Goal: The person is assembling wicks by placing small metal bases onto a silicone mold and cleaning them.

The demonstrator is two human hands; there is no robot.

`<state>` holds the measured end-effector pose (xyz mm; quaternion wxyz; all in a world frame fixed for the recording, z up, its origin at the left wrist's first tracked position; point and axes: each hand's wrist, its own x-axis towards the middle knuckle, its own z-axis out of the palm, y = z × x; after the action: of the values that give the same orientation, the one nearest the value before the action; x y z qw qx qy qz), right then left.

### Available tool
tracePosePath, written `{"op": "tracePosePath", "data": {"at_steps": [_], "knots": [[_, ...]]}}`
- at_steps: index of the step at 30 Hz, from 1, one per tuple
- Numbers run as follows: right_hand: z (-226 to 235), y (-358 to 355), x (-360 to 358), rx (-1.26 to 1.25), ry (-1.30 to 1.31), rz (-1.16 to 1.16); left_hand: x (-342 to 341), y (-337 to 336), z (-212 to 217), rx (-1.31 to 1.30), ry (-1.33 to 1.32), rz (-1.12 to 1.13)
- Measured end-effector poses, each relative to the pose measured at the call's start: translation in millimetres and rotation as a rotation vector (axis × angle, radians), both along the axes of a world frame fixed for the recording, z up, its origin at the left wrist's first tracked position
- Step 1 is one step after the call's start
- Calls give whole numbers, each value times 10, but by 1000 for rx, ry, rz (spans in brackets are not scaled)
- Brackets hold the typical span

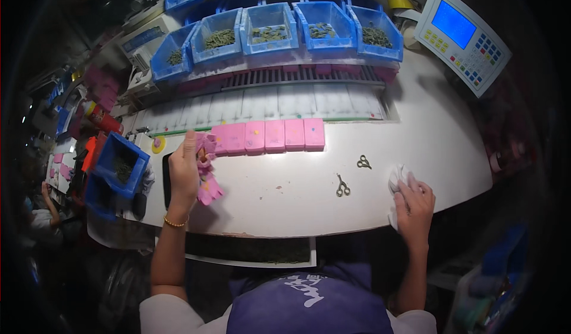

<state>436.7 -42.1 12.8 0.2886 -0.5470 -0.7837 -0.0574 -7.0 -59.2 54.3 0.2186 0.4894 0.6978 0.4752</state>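
Observation:
My left hand [184, 176], with a gold bracelet at the wrist, is closed on a floppy pink rubber mold [208, 189] that bends and hangs open beside the palm. At the right of the white bench, the fingers of my right hand [415, 208] are bent over a crumpled white cloth [395, 182] and grip it. Between the hands lie two small dark green pieces shaped like scissors: one nearer piece [343, 186] and one farther piece [364, 162]. Behind them stands a row of pink rectangular blocks [275, 136] with small coloured marks.
Blue bins [269, 30] holding small green pieces line the back. A control panel [464, 39] with a blue screen stands at the back right. At the left are a blue crate [123, 164] and a red can [102, 118]. Under the bench edge sits an open drawer [313, 252].

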Motion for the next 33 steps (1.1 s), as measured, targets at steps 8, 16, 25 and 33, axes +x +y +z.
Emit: {"op": "tracePosePath", "data": {"at_steps": [8,16,25,33], "knots": [[-137,-91,-1480,-382,155,660,491,-246,21,-46,-909,32],[-530,-190,-2423,-380,170,1027,627,-321,40,-25,-848,9],[93,-269,-1680,-607,766,633,841,-343,-74,-4,-742,-52],[84,30,-1782,-781,833,757,1241,-376,29,24,-729,-154]]}}
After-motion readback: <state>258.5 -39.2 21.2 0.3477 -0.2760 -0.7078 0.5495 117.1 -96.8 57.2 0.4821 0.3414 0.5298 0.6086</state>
